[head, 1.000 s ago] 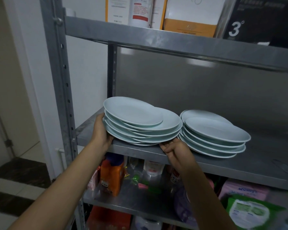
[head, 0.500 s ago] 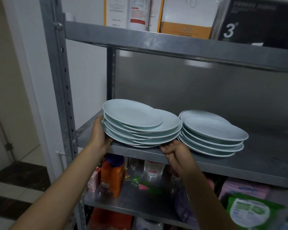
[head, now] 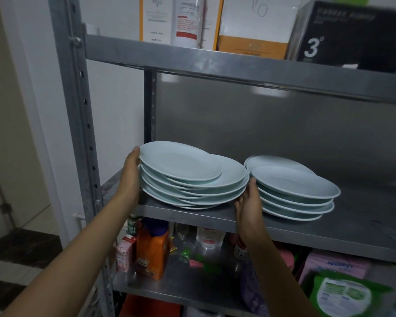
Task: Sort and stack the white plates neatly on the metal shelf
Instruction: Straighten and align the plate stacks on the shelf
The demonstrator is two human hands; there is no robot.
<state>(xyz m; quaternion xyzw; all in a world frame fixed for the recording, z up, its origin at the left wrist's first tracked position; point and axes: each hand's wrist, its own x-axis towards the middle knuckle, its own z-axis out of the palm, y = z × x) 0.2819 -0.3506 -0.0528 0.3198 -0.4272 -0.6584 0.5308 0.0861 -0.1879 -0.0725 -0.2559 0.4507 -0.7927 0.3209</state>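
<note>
Two uneven stacks of white plates stand on the middle metal shelf (head: 329,227). The left stack (head: 192,177) holds several plates, with a smaller plate shifted to the left on top. My left hand (head: 131,172) presses flat against this stack's left rims. My right hand (head: 249,200) is against its right rims, in the gap between the stacks. The right stack (head: 293,191) also holds several plates, lying askew, and neither hand touches it.
The upper shelf (head: 238,62) carries boxes and a black carton marked 3. The shelf below holds an orange bottle (head: 152,250), pouches and packets. A perforated steel upright (head: 78,124) stands left of my left arm. A steel back panel closes the rear.
My right hand has moved from the stack's front bottom edge to its right side. My left hand has slid higher along the left rims. The camera has come closer.
</note>
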